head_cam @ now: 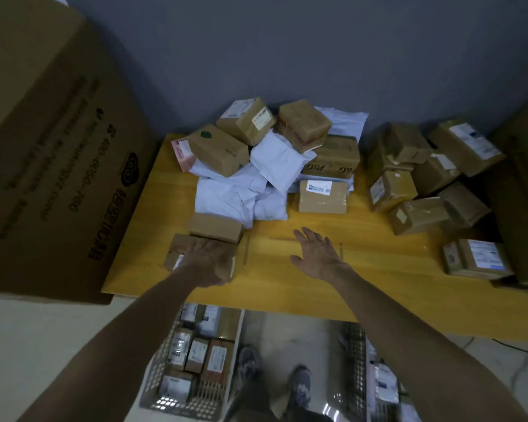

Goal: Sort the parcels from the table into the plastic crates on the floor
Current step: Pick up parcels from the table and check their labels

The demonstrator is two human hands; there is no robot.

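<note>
A yellow wooden table (363,269) carries a heap of brown cardboard parcels and white mailer bags (256,190). My left hand (206,260) lies spread on top of a brown box (180,246) at the table's front left, fingers straight over it. Just behind that box sits another small brown box (215,227). My right hand (316,254) hovers open above the bare middle of the table, holding nothing. On the floor below, a white plastic crate (156,379) on the left holds several boxes. A second crate (357,360) on the right holds bagged parcels.
A big cardboard carton (52,166) stands against the table's left edge. More brown boxes (421,184) pile up at the table's right, with one labelled box (476,258) near the right front. My shoes (275,379) stand between the two crates. A grey wall is behind.
</note>
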